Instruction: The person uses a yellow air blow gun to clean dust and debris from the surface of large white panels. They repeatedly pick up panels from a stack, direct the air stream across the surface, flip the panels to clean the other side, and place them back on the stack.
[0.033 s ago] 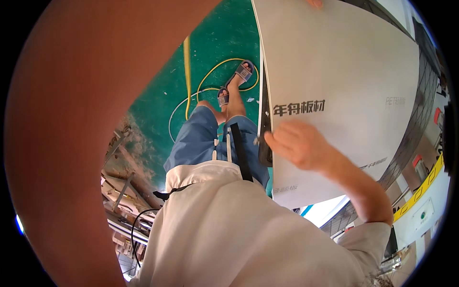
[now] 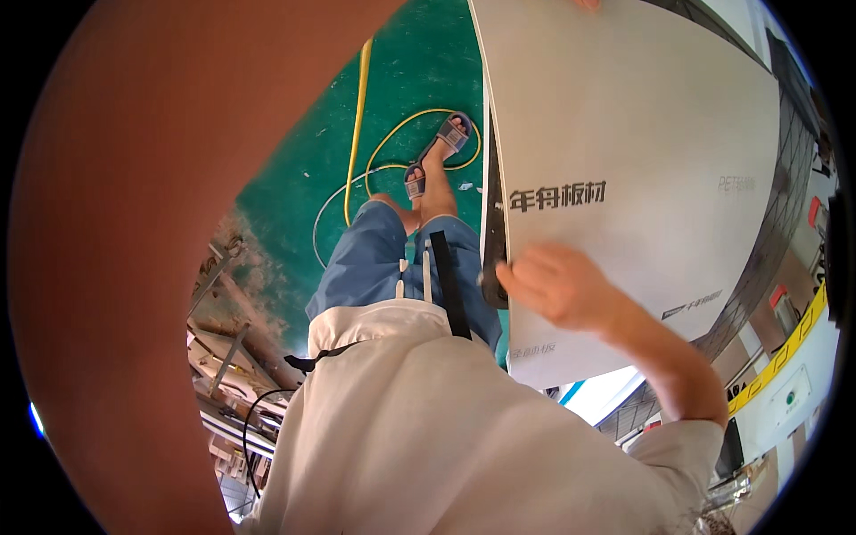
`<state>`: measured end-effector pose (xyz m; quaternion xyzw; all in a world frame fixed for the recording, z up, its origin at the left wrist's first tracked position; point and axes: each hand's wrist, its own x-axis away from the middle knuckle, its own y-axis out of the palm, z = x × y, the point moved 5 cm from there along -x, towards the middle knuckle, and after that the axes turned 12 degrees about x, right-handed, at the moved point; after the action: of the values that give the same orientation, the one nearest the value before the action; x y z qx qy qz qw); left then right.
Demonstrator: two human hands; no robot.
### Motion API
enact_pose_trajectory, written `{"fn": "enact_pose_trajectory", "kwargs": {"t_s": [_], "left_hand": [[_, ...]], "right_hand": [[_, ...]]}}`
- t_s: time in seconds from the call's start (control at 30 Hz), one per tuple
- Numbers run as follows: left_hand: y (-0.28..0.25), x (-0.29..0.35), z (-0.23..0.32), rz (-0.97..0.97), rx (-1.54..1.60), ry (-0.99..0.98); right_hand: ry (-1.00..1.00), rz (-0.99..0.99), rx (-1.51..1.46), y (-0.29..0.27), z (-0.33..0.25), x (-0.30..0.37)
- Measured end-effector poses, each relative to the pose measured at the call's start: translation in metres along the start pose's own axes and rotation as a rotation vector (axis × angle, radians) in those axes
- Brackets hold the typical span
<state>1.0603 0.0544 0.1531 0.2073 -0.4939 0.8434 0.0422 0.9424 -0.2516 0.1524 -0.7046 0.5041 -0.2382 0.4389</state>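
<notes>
A large pale board [image 2: 642,134] with dark print lies flat on my right side, its long edge running beside my legs. My right hand [image 2: 557,285] is over the near part of that edge. Its fingers are curled together, with the fingertips just past the edge. Motion blurs them slightly, and a small pale speck shows just off the fingertips; what they hold, if anything, is not clear. My left arm [image 2: 116,250] fills the left side and leaves the view at the top. At the board's far end only a bit of a finger [image 2: 587,4] shows; the rest of that hand is out of view.
Under the board's edge is a dark part [image 2: 493,290]. A yellow hose [image 2: 358,125] loops over the green floor [image 2: 303,178] around my sandalled feet. Metal frames [image 2: 234,357] and debris lie at left. A white machine with a yellow strip [image 2: 780,361] stands at right.
My right hand has shifted slightly toward me along the board's edge. The upper part of the yellow hose appears a little farther right.
</notes>
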Motion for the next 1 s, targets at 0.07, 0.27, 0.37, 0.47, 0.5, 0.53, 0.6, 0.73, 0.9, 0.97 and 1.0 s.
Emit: {"fn": "enact_pose_trajectory", "kwargs": {"t_s": [0.07, 0.27, 0.37, 0.47, 0.5, 0.53, 0.6, 0.73, 0.9, 0.97, 1.0], "left_hand": [[0.006, 0.004, -0.007, 0.072, 0.013, -0.043], [0.046, 0.074, 0.016, 0.597, 0.197, 0.046], [0.067, 0.135, 0.039, 0.73, 0.285, -0.12], [0.123, 0.136, 0.063, 0.424, 0.328, -0.176], [0.12, 0.173, 0.057, 0.492, 0.294, -0.227], [0.135, 0.17, 0.06, 0.479, 0.29, -0.169], [0.162, 0.158, 0.072, 0.47, 0.297, -0.103], [0.148, 0.185, 0.085, 0.432, 0.215, -0.254], [0.152, 0.155, 0.079, 0.347, -0.027, -0.266], [0.157, 0.157, 0.083, 0.384, 0.002, -0.268], [0.16, 0.159, 0.084, 0.389, 0.016, -0.275]], "right_hand": [[0.01, -0.05, -0.008, 0.02, -0.037, 0.033], [0.123, 0.049, 0.12, 0.018, -0.042, 0.043], [0.155, 0.236, 0.27, -0.014, 0.006, -0.013], [0.233, 0.303, 0.323, -0.006, 0.028, -0.017], [0.113, 0.315, 0.294, -0.01, 0.014, -0.035], [0.113, 0.276, 0.306, -0.002, 0.006, -0.023], [0.121, 0.196, 0.329, 0.013, -0.01, 0.007], [0.032, 0.152, 0.269, 0.03, -0.064, 0.046], [0.065, -0.031, 0.181, 0.063, -0.126, 0.106], [0.085, -0.062, 0.136, 0.071, -0.146, 0.131], [0.058, -0.065, 0.113, 0.076, -0.159, 0.144]]}}
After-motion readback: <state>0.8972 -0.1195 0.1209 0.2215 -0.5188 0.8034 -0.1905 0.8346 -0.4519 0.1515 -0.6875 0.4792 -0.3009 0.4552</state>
